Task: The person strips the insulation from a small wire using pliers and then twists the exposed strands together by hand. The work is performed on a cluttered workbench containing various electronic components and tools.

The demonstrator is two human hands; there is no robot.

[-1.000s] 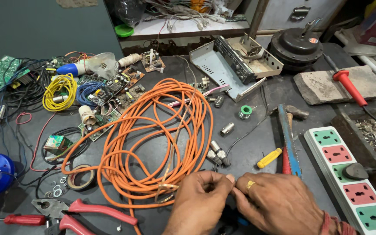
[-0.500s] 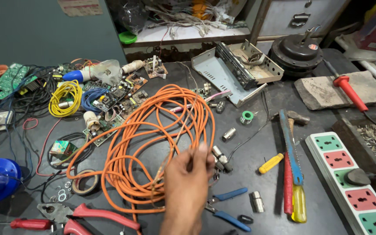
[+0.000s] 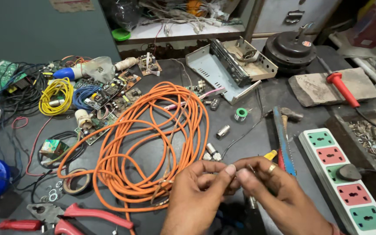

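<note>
Small metal connector [image 3: 250, 169] is pinched between the fingertips of left hand [image 3: 199, 191] and right hand [image 3: 275, 191], orange cable [image 3: 153, 139] lying just beyond, its end apparently not yet joined.

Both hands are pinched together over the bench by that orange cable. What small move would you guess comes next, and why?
Probably a small twist or push between the fingertips: the left hand and right hand meet on something too small to identify, beside the orange cable and loose metal connectors.
</note>
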